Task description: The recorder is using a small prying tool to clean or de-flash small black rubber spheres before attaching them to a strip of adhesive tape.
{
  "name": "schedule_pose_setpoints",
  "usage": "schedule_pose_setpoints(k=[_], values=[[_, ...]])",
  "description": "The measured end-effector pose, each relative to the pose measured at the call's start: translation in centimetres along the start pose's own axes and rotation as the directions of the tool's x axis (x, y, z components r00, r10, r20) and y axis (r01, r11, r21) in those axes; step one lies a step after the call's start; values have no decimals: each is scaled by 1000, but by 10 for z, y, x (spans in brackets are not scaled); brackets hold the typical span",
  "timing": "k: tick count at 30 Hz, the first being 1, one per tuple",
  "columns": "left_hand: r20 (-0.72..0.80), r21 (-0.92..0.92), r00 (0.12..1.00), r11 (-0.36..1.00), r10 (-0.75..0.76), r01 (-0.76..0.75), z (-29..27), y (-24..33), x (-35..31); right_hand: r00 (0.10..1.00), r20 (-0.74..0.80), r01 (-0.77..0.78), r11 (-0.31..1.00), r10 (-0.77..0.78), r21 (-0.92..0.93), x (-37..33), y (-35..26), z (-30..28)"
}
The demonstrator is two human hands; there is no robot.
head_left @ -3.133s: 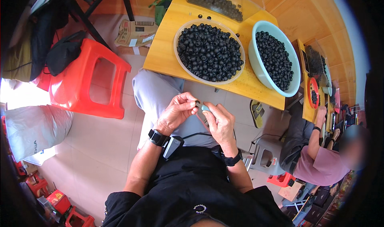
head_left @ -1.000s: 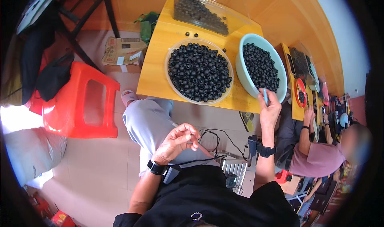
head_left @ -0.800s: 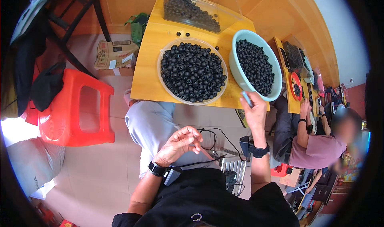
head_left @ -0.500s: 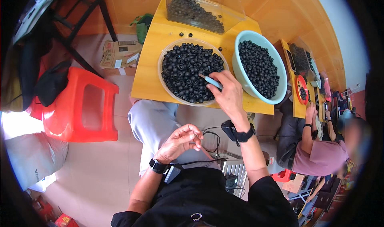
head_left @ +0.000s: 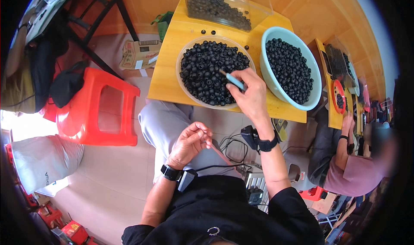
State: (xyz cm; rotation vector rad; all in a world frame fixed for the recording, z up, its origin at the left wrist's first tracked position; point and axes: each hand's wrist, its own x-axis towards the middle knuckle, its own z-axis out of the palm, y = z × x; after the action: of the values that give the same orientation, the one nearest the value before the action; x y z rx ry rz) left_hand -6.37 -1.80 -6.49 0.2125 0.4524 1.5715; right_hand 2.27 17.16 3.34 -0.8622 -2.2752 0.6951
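My right hand point(head_left: 253, 97) reaches over the near right part of a shallow round tray point(head_left: 177, 74), gripping a small tool with a pale blue handle point(head_left: 235, 82). Its short thin tip points up and left over the black round beads point(head_left: 205, 68) heaped in the tray; many beads show holes. I cannot tell whether the tip touches a bead. Above my lap, away from the table, my left hand point(head_left: 189, 146) is closed, thumb against the curled fingers. Whatever it may pinch is too small or hidden to make out.
A light blue basin point(head_left: 265, 68) full of black beads stands right of the tray. Behind sits a clear box point(head_left: 258, 17) with more beads; a few lie loose on the yellow table point(head_left: 166, 79). Left is a red stool point(head_left: 97, 135). A co-worker point(head_left: 351, 171) sits at right.
The view has shifted slightly, so the table and stool appear farther right. My right hand still grips the blue-handled tool over the beads; my left hand stays closed above my lap.
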Motion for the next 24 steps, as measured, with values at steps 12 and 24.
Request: schedule_pose_setpoints(k=[12,24], values=[[-93,357,976,922,198,-153,12,1,0,940,340,-69,987,15,145,-97,-35,9],[9,-127,993,985,118,-116,-7,-1,-6,964,224,-198,946,141,255,-115,-38,3]])
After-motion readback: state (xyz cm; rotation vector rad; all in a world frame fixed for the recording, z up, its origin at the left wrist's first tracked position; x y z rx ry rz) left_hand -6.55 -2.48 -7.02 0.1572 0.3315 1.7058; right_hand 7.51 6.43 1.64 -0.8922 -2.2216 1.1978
